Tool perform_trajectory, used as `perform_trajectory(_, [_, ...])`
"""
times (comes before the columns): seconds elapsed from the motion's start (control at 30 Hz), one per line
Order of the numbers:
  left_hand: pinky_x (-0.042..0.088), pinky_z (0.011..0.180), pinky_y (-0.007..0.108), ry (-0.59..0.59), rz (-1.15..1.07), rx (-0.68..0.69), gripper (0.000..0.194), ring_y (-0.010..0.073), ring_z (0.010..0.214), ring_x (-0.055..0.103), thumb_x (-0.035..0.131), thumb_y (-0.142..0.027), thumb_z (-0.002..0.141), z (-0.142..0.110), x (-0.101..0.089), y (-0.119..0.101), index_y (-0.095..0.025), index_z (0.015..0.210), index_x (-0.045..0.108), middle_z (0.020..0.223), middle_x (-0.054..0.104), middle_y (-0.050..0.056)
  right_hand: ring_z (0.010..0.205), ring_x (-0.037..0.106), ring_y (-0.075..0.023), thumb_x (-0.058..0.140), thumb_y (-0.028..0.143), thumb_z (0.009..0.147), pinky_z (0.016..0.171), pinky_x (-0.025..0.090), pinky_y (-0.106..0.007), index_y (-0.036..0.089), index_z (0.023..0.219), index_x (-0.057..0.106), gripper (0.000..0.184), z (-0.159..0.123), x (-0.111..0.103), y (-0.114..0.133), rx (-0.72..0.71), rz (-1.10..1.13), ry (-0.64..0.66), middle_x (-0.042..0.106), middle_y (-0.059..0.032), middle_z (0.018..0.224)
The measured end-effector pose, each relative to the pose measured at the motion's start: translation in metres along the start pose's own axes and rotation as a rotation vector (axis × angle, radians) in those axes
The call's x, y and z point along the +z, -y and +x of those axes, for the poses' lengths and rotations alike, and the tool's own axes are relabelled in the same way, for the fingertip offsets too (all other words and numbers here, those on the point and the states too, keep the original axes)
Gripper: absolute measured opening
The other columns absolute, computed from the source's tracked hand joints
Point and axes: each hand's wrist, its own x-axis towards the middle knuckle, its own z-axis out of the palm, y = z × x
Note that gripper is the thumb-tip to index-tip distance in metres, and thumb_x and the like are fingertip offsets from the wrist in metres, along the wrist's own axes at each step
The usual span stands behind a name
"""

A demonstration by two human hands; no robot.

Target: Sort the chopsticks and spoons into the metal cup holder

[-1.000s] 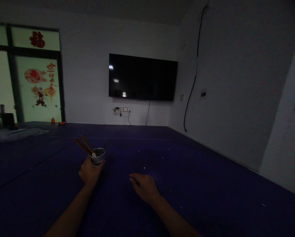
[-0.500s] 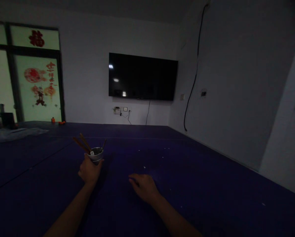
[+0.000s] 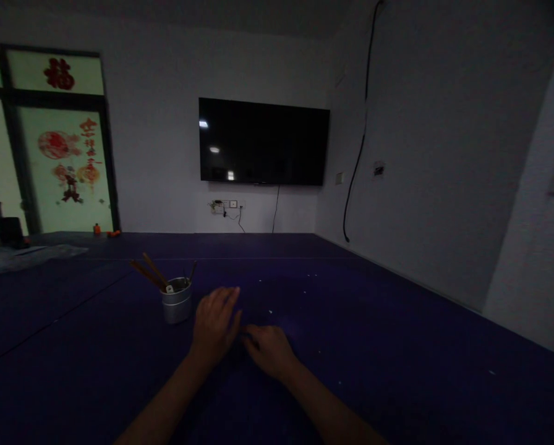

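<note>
A grey metal cup (image 3: 177, 307) stands upright on the dark purple-blue table top (image 3: 379, 346). Two wooden sticks (image 3: 148, 272) and some thinner tools poke out of its mouth. Just right of the cup, my left hand (image 3: 213, 324) is off it, with fingers stretched forward and thumb apart. My right hand (image 3: 271, 351) rests on the table close by, its fingers curled in. What may be inside those curled fingers is hidden. Several small white bits (image 3: 270, 311) lie scattered ahead of the hands.
Across the table, a black television (image 3: 264, 142) hangs on the wall above sockets and cables. Small orange objects (image 3: 113, 233) sit at the far left edge, near crumpled sheeting (image 3: 40, 256) and a dark box (image 3: 10, 231). A black cable (image 3: 361, 148) runs down the right wall.
My left hand has let go of the cup and moved right, towards my right hand. The cup now stands alone. My right hand has stayed almost in place.
</note>
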Motion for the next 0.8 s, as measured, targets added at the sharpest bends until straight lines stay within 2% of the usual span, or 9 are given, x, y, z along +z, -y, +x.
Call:
perform_trajectory(0.07, [0.031, 0.099, 0.042, 0.171, -0.088, 0.243, 0.042, 0.0237, 0.113, 0.047, 0.036, -0.019, 0.086, -0.007, 0.005, -0.015, -0.024, 0.127, 0.045, 0.117, 0.057, 0.009, 0.077, 0.066, -0.0186, 0.048, 0.019, 0.078, 0.067, 0.044, -0.024, 0.019, 0.092, 0.067, 0.024, 0.000, 0.001, -0.001, 0.002, -0.074, 0.040, 0.071, -0.0060, 0.083])
perform_trajectory(0.1, [0.032, 0.097, 0.042, 0.234, -0.116, 0.308, 0.044, 0.0236, 0.110, 0.048, 0.035, -0.016, 0.085, -0.010, 0.008, -0.021, -0.023, 0.128, 0.045, 0.115, 0.058, 0.009, 0.076, 0.066, -0.0197, 0.050, 0.017, 0.075, 0.066, 0.044, -0.024, 0.017, 0.087, 0.068, 0.022, 0.000, 0.002, -0.002, -0.002, -0.106, 0.051, 0.071, -0.0074, 0.083])
perform_trajectory(0.17, [0.037, 0.091, 0.042, 0.314, -0.152, 0.353, 0.047, 0.0236, 0.104, 0.051, 0.035, -0.013, 0.083, -0.013, 0.010, -0.029, -0.021, 0.128, 0.045, 0.111, 0.059, 0.010, 0.076, 0.066, -0.0209, 0.050, 0.015, 0.072, 0.064, 0.044, -0.025, 0.015, 0.082, 0.068, 0.021, 0.000, 0.003, -0.003, -0.018, -0.133, 0.049, 0.071, -0.0089, 0.082])
perform_trajectory(0.3, [0.043, 0.083, 0.038, 0.395, -0.201, 0.308, 0.049, 0.0216, 0.095, 0.052, 0.035, -0.012, 0.082, -0.013, 0.010, -0.029, -0.021, 0.130, 0.042, 0.107, 0.060, 0.010, 0.073, 0.065, -0.0197, 0.048, 0.013, 0.071, 0.060, 0.042, -0.024, 0.015, 0.080, 0.068, 0.022, 0.000, 0.003, -0.005, -0.008, -0.127, 0.025, 0.070, -0.0083, 0.079])
perform_trajectory(0.57, [0.043, 0.086, 0.037, 0.491, -0.247, 0.232, 0.053, 0.0196, 0.100, 0.052, 0.035, -0.012, 0.079, -0.016, 0.012, -0.026, -0.021, 0.132, 0.037, 0.112, 0.058, 0.008, 0.075, 0.065, -0.0216, 0.047, 0.015, 0.070, 0.060, 0.041, -0.025, 0.014, 0.080, 0.068, 0.023, 0.002, 0.002, -0.007, 0.067, -0.182, 0.124, 0.070, -0.0105, 0.081])
perform_trajectory(0.67, [0.042, 0.087, 0.037, 0.550, -0.231, 0.220, 0.052, 0.0197, 0.100, 0.052, 0.035, -0.013, 0.080, -0.015, 0.010, -0.028, -0.020, 0.131, 0.037, 0.113, 0.058, 0.009, 0.077, 0.065, -0.0220, 0.048, 0.015, 0.069, 0.061, 0.042, -0.025, 0.015, 0.080, 0.068, 0.022, 0.002, 0.002, -0.007, 0.074, -0.188, 0.130, 0.070, -0.0105, 0.082])
perform_trajectory(0.8, [0.042, 0.089, 0.038, 0.568, -0.237, 0.208, 0.048, 0.0205, 0.102, 0.052, 0.035, -0.014, 0.081, -0.014, 0.006, -0.030, -0.018, 0.128, 0.040, 0.115, 0.057, 0.010, 0.075, 0.065, -0.0219, 0.048, 0.015, 0.069, 0.061, 0.042, -0.026, 0.014, 0.081, 0.068, 0.023, 0.001, 0.002, -0.007, 0.071, -0.196, 0.140, 0.070, -0.0104, 0.082])
